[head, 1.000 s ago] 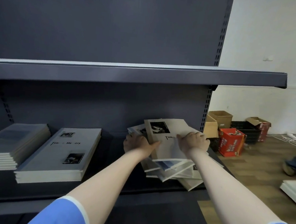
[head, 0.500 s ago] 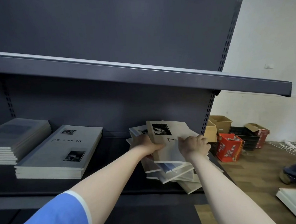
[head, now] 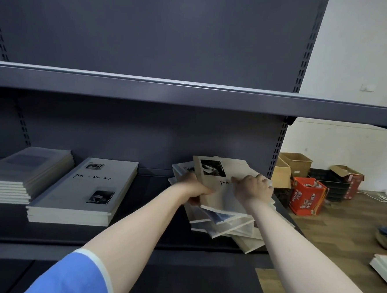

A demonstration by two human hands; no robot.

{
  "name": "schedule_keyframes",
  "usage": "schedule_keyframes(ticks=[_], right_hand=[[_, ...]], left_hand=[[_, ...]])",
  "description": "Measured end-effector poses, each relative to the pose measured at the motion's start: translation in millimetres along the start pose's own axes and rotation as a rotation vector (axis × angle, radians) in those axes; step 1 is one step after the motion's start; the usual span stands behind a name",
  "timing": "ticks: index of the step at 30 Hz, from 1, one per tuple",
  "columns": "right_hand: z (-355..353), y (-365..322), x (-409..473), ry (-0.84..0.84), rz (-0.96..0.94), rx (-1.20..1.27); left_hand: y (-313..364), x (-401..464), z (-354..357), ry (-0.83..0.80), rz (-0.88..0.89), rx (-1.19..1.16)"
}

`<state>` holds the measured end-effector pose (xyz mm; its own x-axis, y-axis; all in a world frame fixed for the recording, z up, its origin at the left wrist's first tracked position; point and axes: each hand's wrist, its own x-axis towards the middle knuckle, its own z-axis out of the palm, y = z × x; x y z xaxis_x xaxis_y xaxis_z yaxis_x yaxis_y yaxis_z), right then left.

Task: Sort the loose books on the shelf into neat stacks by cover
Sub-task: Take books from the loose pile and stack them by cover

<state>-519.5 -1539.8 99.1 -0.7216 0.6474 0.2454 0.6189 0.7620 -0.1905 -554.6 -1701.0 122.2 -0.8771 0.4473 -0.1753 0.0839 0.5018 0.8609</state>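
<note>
Head view: 1 wide-angle frame, looking forward and down at a dark metal shelf unit (head: 149,40).
Left hand (head: 193,187): fingers curled around the left edge of the top book (head: 221,189), thumb on the cover; closed in a grip on it.
Right hand (head: 252,190): laid palm-down over the right half of the same cover, fingers bent over its far right edge; whether the fingertips hook under that edge cannot be told.
Top book: pale cover with a dark photo near its upper left corner; it lies tilted on the loose pile (head: 226,226), near edge overhanging the books below.
Loose pile: books fanned at different angles at the right end of the lower shelf (head: 154,235); 1 low corner reaches the shelf's front lip.
Neat stack, centre (head: 86,191): pale covers with 2 photos and partly legible lettering, edges flush, well apart from the pile.
Neat stack, left (head: 23,175): greyer covers, edges flush, cut off by the frame's left border, just beside the centre stack.
Open room: a bare strip of shelf lies between the centre stack and the pile; the left forearm crosses above it.
Upper shelf (head: 191,96): its front edge overhangs the working space above both hands.
Right of the unit: wooden floor (head: 332,238) with a red box (head: 308,197) and cardboard boxes (head: 298,161) against the wall.
</note>
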Motion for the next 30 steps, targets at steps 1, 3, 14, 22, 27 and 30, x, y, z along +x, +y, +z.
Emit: schedule_keyframes(ticks=[1, 3, 14, 22, 27, 30], right_hand=[[0.3, 4.8, 2.1, -0.014, 0.012, 0.021], [1.8, 13.5, 5.8, -0.039, 0.023, 0.054], [-5.2, 11.9, 13.3, -0.047, -0.005, 0.108], [-8.5, 2.0, 11.2, -0.158, 0.09, 0.341], [-22.1, -32.5, -1.8, -0.141, 0.12, 0.518], [-28.7, -70.1, -11.2, -0.139, 0.081, 0.568]], left_hand=[[0.0, -1.2, -4.6, -0.059, -0.019, -0.006], [-0.1, -4.2, -14.9, -0.18, -0.073, 0.022], [-19.6, -4.0, -6.5, -0.109, -0.098, -0.199], [-26.3, -8.1, -25.5, 0.07, 0.132, -0.174], [-41.7, -18.5, -57.0, 0.146, 0.22, -0.226], [-57.7, -22.6, -88.6, 0.206, 0.236, -0.243]])
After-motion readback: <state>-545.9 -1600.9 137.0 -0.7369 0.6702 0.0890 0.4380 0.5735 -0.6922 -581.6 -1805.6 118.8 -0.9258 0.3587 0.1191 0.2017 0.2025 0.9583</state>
